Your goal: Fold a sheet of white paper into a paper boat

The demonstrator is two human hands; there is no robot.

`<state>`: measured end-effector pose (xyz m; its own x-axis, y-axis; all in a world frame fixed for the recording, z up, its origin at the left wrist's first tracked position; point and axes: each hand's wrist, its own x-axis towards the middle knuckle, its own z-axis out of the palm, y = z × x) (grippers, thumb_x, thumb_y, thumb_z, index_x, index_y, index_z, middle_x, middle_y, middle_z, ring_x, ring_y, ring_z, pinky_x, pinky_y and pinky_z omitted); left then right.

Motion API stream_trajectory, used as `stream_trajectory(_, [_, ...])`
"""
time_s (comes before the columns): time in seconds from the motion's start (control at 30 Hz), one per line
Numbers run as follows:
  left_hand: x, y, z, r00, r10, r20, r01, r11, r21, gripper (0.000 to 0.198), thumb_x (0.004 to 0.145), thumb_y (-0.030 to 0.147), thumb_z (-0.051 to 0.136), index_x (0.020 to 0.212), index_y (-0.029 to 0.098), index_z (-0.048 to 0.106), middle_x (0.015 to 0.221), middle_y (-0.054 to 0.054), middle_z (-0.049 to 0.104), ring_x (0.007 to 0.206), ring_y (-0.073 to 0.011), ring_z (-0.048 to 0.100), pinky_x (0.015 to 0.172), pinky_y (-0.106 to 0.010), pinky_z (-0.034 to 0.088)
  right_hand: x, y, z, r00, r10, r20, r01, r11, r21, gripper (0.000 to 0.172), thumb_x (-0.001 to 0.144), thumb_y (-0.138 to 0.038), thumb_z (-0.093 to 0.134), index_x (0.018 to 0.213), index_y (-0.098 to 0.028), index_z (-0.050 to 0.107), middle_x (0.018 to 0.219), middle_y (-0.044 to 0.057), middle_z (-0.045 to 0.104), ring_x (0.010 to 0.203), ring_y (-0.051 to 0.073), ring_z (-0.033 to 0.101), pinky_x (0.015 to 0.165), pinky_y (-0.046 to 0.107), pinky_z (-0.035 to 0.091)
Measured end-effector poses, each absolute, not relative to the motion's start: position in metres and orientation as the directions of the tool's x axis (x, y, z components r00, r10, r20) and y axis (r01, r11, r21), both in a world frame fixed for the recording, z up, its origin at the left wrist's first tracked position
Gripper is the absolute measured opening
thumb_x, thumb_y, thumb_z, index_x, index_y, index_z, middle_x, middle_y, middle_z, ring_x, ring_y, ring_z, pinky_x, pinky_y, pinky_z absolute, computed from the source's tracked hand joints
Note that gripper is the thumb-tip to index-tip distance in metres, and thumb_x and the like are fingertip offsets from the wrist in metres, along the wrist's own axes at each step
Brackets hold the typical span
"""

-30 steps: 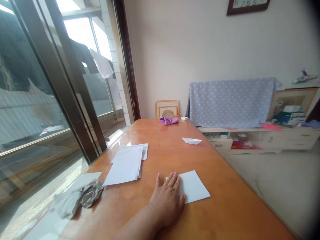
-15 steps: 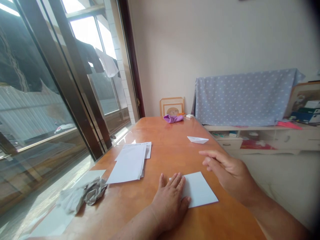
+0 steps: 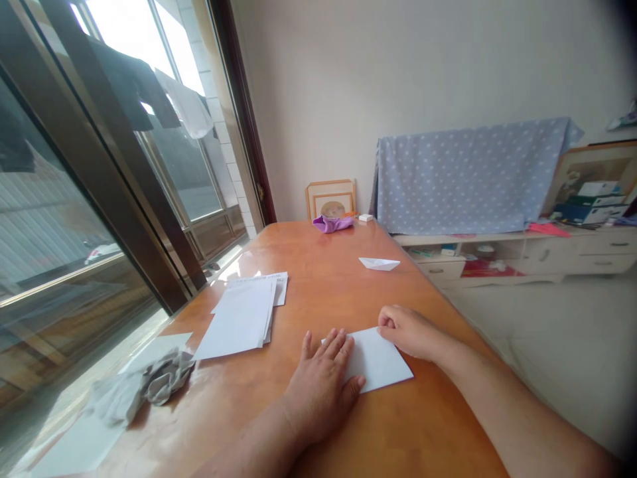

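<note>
A white sheet of paper [image 3: 379,364] lies flat on the table near me; I cannot tell how many layers it has. My left hand [image 3: 328,382] rests palm down on its left part, fingers stretched and thumb apart. At the far right corner of the sheet is my right hand [image 3: 411,332], its fingers curled together against the edge, so the fingertips are partly hidden. Farther off, a folded paper boat [image 3: 379,264] sits on the table near its right side.
The glossy brown table [image 3: 318,255] carries a stack of white papers [image 3: 239,315] to the left. Crumpled grey gloves [image 3: 166,377] lie on more paper at the left edge. A purple cloth [image 3: 332,224] and a small white box [image 3: 365,218] are at the far end.
My right hand has come down and left from above the table to the paper's far right corner, and its fingers have closed. The left hand stays on the paper. The view has shifted slightly.
</note>
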<state>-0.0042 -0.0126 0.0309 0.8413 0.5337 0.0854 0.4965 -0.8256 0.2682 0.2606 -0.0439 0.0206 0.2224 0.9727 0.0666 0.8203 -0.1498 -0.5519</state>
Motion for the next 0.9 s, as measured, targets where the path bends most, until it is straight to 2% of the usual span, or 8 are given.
stream_trajectory(0.23, [-0.004, -0.015, 0.036, 0.831, 0.528, 0.176, 0.475, -0.837, 0.271, 0.056, 0.098, 0.053, 0.046, 0.147, 0.026, 0.046, 0.155, -0.008, 0.043, 0.147, -0.0313, 0.031, 0.122, -0.062, 0.005, 0.259, -0.044, 0.019, 0.233, 0.967, 0.104, 0.739, -0.106, -0.666, 0.009, 0.082, -0.022, 0.055, 0.073, -0.022, 0.059, 0.079, 0.000, 0.065, 0.072, 0.015, 0.054, 0.061, 0.025, 0.035])
stream_trajectory(0.37, [-0.002, -0.014, 0.037, 0.845, 0.492, 0.212, 0.433, -0.860, 0.269, 0.078, 0.084, 0.063, 0.064, 0.148, 0.024, 0.045, 0.151, -0.012, 0.048, 0.143, -0.0355, 0.036, 0.121, -0.063, 0.006, 0.258, -0.046, 0.023, 0.295, 0.951, 0.095, 0.645, -0.126, -0.753, 0.011, 0.085, -0.027, 0.051, 0.076, -0.022, 0.055, 0.077, 0.000, 0.063, 0.069, 0.015, 0.052, 0.059, 0.025, 0.036])
stream_trajectory(0.43, [-0.001, -0.013, 0.036, 0.838, 0.480, 0.260, 0.415, -0.869, 0.269, 0.082, 0.078, 0.059, 0.072, 0.147, 0.024, 0.045, 0.148, -0.012, 0.051, 0.140, -0.0350, 0.040, 0.122, -0.061, 0.007, 0.257, -0.048, 0.025, 0.326, 0.942, 0.075, 0.583, -0.138, -0.800, 0.012, 0.086, -0.029, 0.050, 0.078, -0.022, 0.055, 0.077, 0.000, 0.063, 0.068, 0.015, 0.052, 0.057, 0.025, 0.036])
stream_trajectory(0.53, [-0.001, -0.011, 0.036, 0.799, 0.492, 0.345, 0.418, -0.867, 0.270, 0.063, 0.081, 0.038, 0.072, 0.140, 0.027, 0.051, 0.139, -0.008, 0.059, 0.133, -0.0304, 0.048, 0.123, -0.057, 0.006, 0.257, -0.048, 0.025, 0.352, 0.936, 0.014, 0.476, -0.167, -0.864, 0.013, 0.087, -0.032, 0.048, 0.082, -0.022, 0.054, 0.071, 0.000, 0.061, 0.062, 0.015, 0.052, 0.052, 0.025, 0.037])
stream_trajectory(0.6, [-0.002, -0.010, 0.038, 0.772, 0.497, 0.396, 0.421, -0.867, 0.266, 0.041, 0.085, 0.021, 0.063, 0.126, 0.027, 0.060, 0.126, -0.005, 0.066, 0.123, -0.0256, 0.056, 0.123, -0.054, 0.007, 0.256, -0.048, 0.025, 0.354, 0.935, -0.024, 0.411, -0.179, -0.894, 0.013, 0.087, -0.032, 0.048, 0.083, -0.022, 0.054, 0.067, 0.000, 0.061, 0.058, 0.015, 0.053, 0.050, 0.025, 0.036])
stream_trajectory(0.67, [-0.003, -0.009, 0.042, 0.746, 0.496, 0.445, 0.424, -0.869, 0.257, 0.030, 0.087, 0.012, 0.054, 0.111, 0.027, 0.065, 0.110, -0.002, 0.071, 0.109, -0.0216, 0.062, 0.122, -0.053, 0.008, 0.256, -0.048, 0.026, 0.358, 0.933, -0.032, 0.367, -0.172, -0.914, 0.013, 0.086, -0.032, 0.050, 0.082, -0.021, 0.055, 0.066, 0.000, 0.060, 0.057, 0.015, 0.054, 0.049, 0.025, 0.036])
stream_trajectory(0.8, [-0.005, -0.010, 0.053, 0.675, 0.530, 0.514, 0.431, -0.848, 0.308, 0.022, 0.094, 0.016, 0.049, 0.101, 0.026, 0.067, 0.093, -0.001, 0.071, 0.093, -0.0202, 0.063, 0.118, -0.053, 0.015, 0.256, -0.049, 0.037, 0.418, 0.905, 0.075, 0.341, -0.080, -0.937, 0.018, 0.088, -0.039, 0.055, 0.084, -0.022, 0.059, 0.076, 0.002, 0.064, 0.073, 0.018, 0.060, 0.062, 0.028, 0.043])
stream_trajectory(0.9, [-0.006, -0.009, 0.065, 0.605, 0.629, 0.488, 0.417, -0.773, 0.479, 0.019, 0.097, 0.026, 0.049, 0.094, 0.023, 0.068, 0.085, -0.002, 0.069, 0.085, -0.0210, 0.062, 0.107, -0.048, 0.030, 0.255, -0.053, 0.051, 0.444, 0.875, 0.193, 0.318, 0.047, -0.947, 0.035, 0.093, -0.054, 0.051, 0.098, -0.023, 0.064, 0.101, 0.005, 0.070, 0.098, 0.021, 0.062, 0.081, 0.031, 0.046])
